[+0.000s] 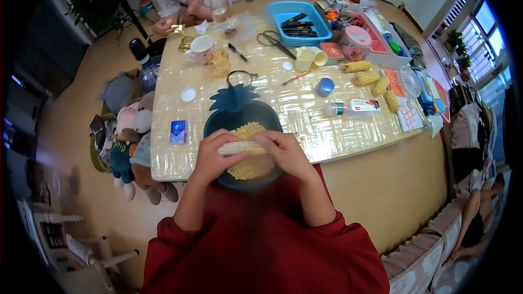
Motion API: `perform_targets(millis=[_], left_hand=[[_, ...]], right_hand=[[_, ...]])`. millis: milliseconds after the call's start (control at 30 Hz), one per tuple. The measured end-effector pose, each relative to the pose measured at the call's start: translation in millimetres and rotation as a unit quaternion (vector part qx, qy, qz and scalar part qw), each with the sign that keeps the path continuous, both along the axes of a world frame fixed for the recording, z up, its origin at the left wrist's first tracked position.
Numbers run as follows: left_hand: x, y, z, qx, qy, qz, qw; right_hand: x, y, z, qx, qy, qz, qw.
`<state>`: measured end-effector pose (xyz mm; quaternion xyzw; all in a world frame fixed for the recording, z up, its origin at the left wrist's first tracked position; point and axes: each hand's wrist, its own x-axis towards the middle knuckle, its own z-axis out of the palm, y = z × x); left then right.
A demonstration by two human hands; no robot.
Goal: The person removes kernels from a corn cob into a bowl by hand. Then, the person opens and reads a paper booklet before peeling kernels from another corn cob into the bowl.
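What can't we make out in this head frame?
Head view, all:
Pale, elongated corn cob: right end, covered by the right hand.
Loose yellow corn kernels in the dark teal plastic basin: partly behind both hands and the cob.
Small blue rectangular box: print too small.
Black objects in light-blue plastic basket: too small to identify.

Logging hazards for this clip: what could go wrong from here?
1. Kernels could scatter: the left hand and right hand hold the corn cob above the bowl, so stray ones may miss it.
2. The bowl might tip if bumped; it appears to sit at the near edge of the table.
3. The bottle lies on its side and could roll if knocked.
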<state>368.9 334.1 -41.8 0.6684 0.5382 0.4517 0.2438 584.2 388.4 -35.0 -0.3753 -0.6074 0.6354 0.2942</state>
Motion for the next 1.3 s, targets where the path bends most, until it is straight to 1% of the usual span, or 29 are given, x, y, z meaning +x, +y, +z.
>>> perform_targets(millis=[133, 233, 333, 533, 733, 833, 933, 1033, 1133, 1300], left_hand=[[-4.5, 1.8, -1.8, 0.014, -0.008, -0.035, 0.999], [-5.9, 2.2, -2.9, 0.024, -0.001, -0.04, 0.999], [-2.2, 2.2, -4.4, -0.03, -0.005, -0.007, 0.999], [-10.7, 4.2, -1.6, -0.088, -0.066, -0.054, 0.992], [-13.4, 5.0, 4.0, -0.091, -0.077, -0.08, 0.99], [-11.8, 5.5, 5.4, -0.056, -0.058, -0.074, 0.994], [-7.5, 5.0, 1.6, -0.056, -0.053, -0.039, 0.996], [-8.3, 6.2, -3.5, -0.067, -0.065, -0.034, 0.995], [-11.3, 4.0, -1.3, -0.084, -0.076, -0.041, 0.993], [-16.5, 3.3, -2.5, -0.072, -0.067, -0.064, 0.993]], right_hand=[[-1.1, 0.0, -3.7, 0.006, 0.012, -0.004, 1.0], [-1.4, 1.0, -6.7, 0.004, 0.003, -0.005, 1.0], [-2.6, 0.4, -6.1, 0.013, 0.002, -0.002, 1.0], [-4.6, -0.4, -6.3, 0.018, -0.013, -0.007, 1.0], [-5.1, -0.3, -5.8, 0.021, -0.001, -0.002, 1.0], [-3.9, -0.2, -7.0, 0.025, -0.008, -0.001, 1.0], [-4.1, -0.4, -8.9, 0.026, -0.014, -0.001, 1.0], [-6.2, -2.8, -5.1, 0.018, -0.016, -0.006, 1.0], [-7.0, -2.9, -7.4, 0.018, -0.025, -0.005, 1.0], [-6.9, -2.7, -8.6, 0.02, -0.016, -0.001, 1.0]])
